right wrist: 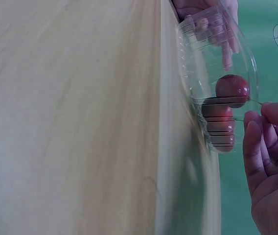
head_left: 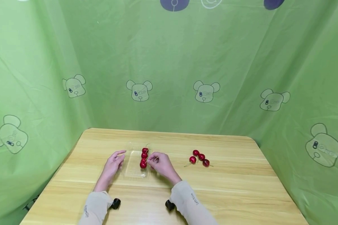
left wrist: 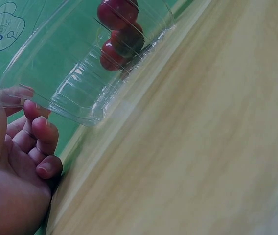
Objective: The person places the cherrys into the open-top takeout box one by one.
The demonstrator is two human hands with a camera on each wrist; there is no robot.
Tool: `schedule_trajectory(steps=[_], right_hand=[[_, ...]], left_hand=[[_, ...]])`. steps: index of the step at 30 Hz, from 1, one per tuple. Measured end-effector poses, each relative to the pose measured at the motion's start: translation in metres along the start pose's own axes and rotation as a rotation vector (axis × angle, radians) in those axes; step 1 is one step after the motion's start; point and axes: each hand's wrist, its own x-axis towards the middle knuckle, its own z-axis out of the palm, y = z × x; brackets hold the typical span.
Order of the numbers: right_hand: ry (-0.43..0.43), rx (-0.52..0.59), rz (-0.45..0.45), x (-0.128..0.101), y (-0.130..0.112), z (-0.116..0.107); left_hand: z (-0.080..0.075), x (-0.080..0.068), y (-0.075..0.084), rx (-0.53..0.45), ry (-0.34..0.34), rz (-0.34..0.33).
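Observation:
A clear plastic box (head_left: 132, 164) sits left of the table's middle, with several red cherries in a row along its right side. My right hand (head_left: 162, 164) is at that side; its thumb and finger pinch the thin stem of a cherry (right wrist: 232, 89). That cherry rests above the others inside the box in the right wrist view. On the box's left, my left hand (head_left: 112, 164) has loosely bent fingers (left wrist: 45, 132) close to the rim and holds nothing. A transparent wall stands between the right wrist camera and the lower cherries.
More cherries (head_left: 201, 157) with stems lie loose on the wooden table (head_left: 228, 187), right of my right hand. Green curtains (head_left: 169, 47) with bear-head prints hang behind the table and on both sides. A black wrist device (head_left: 116, 203) sits by each sleeve.

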Motion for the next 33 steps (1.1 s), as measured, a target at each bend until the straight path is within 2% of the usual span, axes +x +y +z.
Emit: schedule_trajectory(steps=[21, 33], right_hand=[[0.005, -0.017, -0.020, 0.0015, 0.0050, 0.0023], [0.001, 0.005, -0.018, 0.0008, 0.0067, 0.0023]], left_hand=[[-0.0001, -0.0019, 0.0008, 0.001, -0.015, 0.019], [-0.0014, 0.0011, -0.0007, -0.005, -0.012, -0.012]])
